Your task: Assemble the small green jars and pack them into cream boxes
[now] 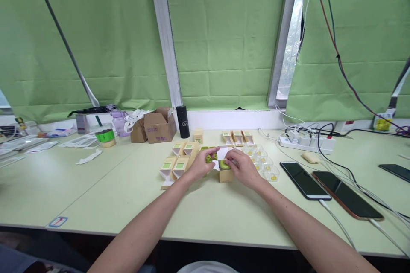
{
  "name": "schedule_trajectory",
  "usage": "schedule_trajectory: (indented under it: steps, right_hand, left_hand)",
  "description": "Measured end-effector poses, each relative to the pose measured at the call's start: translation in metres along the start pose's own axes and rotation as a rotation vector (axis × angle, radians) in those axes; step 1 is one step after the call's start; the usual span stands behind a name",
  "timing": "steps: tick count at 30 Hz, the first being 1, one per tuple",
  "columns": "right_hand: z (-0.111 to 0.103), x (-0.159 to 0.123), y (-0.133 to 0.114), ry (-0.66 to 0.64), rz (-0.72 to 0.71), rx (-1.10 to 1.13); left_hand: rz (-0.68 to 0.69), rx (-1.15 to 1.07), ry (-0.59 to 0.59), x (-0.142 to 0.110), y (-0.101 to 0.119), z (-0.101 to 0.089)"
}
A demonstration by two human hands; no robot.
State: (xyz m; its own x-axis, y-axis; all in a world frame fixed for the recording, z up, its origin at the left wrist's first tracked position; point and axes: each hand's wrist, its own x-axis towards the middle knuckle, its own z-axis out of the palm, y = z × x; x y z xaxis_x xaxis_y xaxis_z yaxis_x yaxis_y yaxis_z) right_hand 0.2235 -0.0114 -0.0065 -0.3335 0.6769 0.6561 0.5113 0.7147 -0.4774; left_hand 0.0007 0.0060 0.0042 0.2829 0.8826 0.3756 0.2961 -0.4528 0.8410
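A small kraft-paper box (226,176) stands upright with its white inner flaps up, in front of me. A green, rounded-square item (224,164) sits in its open top. My right hand (242,166) is closed, its fingertips gripping this item at the box's mouth. On the other side my left hand (201,164) has thumb and fingers apart, close to the box's white side flap (216,165); whether it touches the flap I cannot tell. More green items (205,148) are partly hidden behind my left hand. Clear plastic cups with yellow centres (266,167) stand to the right.
Several open kraft boxes (179,165) stand left of my hands, others (237,137) farther back. A cardboard carton (160,126) and black bottle (183,122) are at the back. Phones (305,180) with cables and a power strip (307,142) lie right.
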Motion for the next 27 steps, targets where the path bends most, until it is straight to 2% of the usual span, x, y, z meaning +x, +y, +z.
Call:
schedule_trajectory:
  steps: [6, 12, 18, 23, 27]
  right_hand:
    - [0.005, 0.001, 0.004, 0.001, 0.042, 0.078]
    - [0.009, 0.004, 0.004, 0.004, 0.188, 0.169]
    - [0.01, 0.004, 0.007, 0.003, 0.19, 0.18]
    - [0.008, 0.003, 0.009, 0.099, 0.153, 0.223]
    - [0.006, 0.003, 0.013, 0.207, 0.206, 0.284]
  left_hand:
    - [0.01, -0.004, -0.003, 0.0, 0.0, 0.0]
    - [-0.015, -0.025, -0.007, 0.0, -0.001, 0.001]
    - [-0.008, -0.107, -0.011, 0.002, 0.0, 0.001]
    - [-0.031, -0.259, -0.057, 0.003, 0.003, 0.003]
    - [-0.084, -0.348, -0.062, 0.004, 0.003, 0.005]
